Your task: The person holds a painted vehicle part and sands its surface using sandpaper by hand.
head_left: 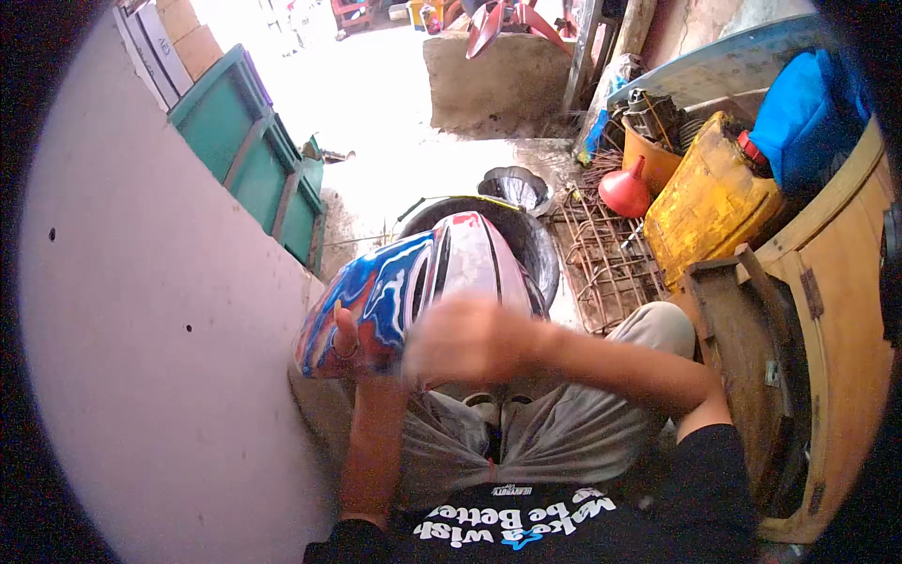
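A curved, glossy painted shell [371,282], with blue, red and white swirls on one side and a pale, black-striped section [470,258] on the other, rests in front of my knees. My left hand [348,338] grips its near left edge, thumb up over the painted face; the other fingers are mostly hidden. My right hand [470,338] is over the near part of the shell, smeared by motion. Its fingers look curled, but whether they hold anything does not show. Just beyond the shell is a round black tub [540,249], partly covered by it.
A white wall [160,310] runs close on my left, with green panels [225,122] farther along. To the right are a metal grid [601,258], a red funnel [627,191], a yellow jerrycan [714,197] and a wooden piece [836,310]. A scalloped black basin [517,188] stands ahead.
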